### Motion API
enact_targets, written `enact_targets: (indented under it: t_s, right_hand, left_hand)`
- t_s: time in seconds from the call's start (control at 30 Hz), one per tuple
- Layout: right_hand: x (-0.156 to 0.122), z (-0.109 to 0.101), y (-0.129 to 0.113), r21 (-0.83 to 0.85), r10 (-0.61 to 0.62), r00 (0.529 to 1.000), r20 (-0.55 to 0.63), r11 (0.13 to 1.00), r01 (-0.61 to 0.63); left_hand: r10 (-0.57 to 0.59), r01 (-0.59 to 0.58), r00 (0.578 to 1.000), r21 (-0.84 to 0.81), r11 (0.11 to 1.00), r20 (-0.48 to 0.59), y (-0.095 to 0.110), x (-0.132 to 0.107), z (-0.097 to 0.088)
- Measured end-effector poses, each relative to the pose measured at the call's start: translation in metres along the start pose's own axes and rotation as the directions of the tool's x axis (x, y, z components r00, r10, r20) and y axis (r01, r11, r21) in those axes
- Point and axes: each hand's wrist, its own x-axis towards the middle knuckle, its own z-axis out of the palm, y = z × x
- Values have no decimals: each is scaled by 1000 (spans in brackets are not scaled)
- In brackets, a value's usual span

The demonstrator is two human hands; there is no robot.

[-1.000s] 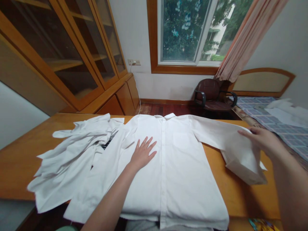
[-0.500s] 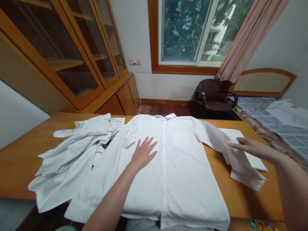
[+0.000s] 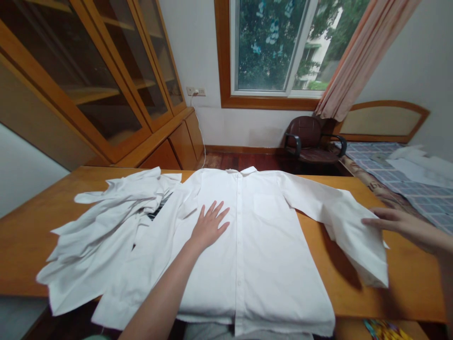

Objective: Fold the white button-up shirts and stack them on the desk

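Observation:
A white button-up shirt [image 3: 269,255] lies front side up on the table, its collar toward the far edge. Spread flat on its chest, left of the button strip, is my left hand [image 3: 210,225]. My right hand [image 3: 387,221] pinches the sleeve [image 3: 339,205] on the right, partly raised over the tabletop with its cuff end hanging down. A white folded piece beneath that sleeve is almost wholly covered. Left of the shirt lies a heap of white garments [image 3: 102,236], a dark striped bit showing among them.
The wooden table [image 3: 406,293] carries all of this. Beyond it stand a glass-door cabinet [image 3: 148,137], a brown armchair [image 3: 306,139] and a bed [image 3: 417,174] with white cloth on it. Something colourful [image 3: 384,329] sits below the near right edge.
My right hand has moved outward to the right, drawing the sleeve out straighter over the folded white piece. My left hand stays flat on the shirt.

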Motion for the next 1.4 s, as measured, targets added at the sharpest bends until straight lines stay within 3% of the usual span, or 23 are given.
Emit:
enact_targets:
  t_s: [0.1,0.2,0.27,0.43,0.57,0.63,0.77,0.83,0.9,1.0,1.17,1.3,1.4]
  right_hand:
    - [-3,-4,-19,229,-20,979,202,973,-28]
    - [-7,4,-50,273,-13,973,231,961,-52]
    - [-9,17,-78,276,-81,963,256,961,8]
    - [-12,75,-142,156,-353,887,297,934,320]
    - [-23,135,-175,83,-472,833,290,879,470]
    - [-33,160,-186,168,-525,779,343,850,499]
    - [-50,187,-195,468,-582,628,517,806,362]
    - [-50,189,-192,549,-574,597,560,797,250]
    - [-43,186,-183,589,-546,617,567,792,161]
    - [-25,180,-160,588,-474,688,549,805,85]
    - [3,172,-109,389,-323,859,397,907,162]
    - [8,173,-77,165,-292,916,273,953,255]
    - [3,179,-65,95,-288,925,246,957,273]
  left_hand:
    - [0,0,1000,3,1000,0,0,0,0]
    - [4,-3,1000,2,1000,-6,1,0,-1]
    - [4,-4,1000,2,1000,-2,1,0,-1]
    - [-3,3,1000,3,1000,-5,1,0,-1]
    - [7,-7,1000,-1,1000,-21,0,-1,-1]
    - [9,-9,1000,-3,1000,-24,0,0,-1]
    - [3,-3,1000,-5,1000,-13,1,0,-2]
    - [1,-1,1000,-6,1000,-11,1,0,-3]
    - [-4,4,1000,-11,1000,-20,1,0,-3]
    - [-18,17,999,-44,999,-29,0,0,-3]
    - [-46,22,995,-244,969,-92,1,0,-10]
    - [-73,-34,971,-438,898,-226,26,-3,-32]
    - [30,-153,964,-462,874,-263,60,-4,-58]
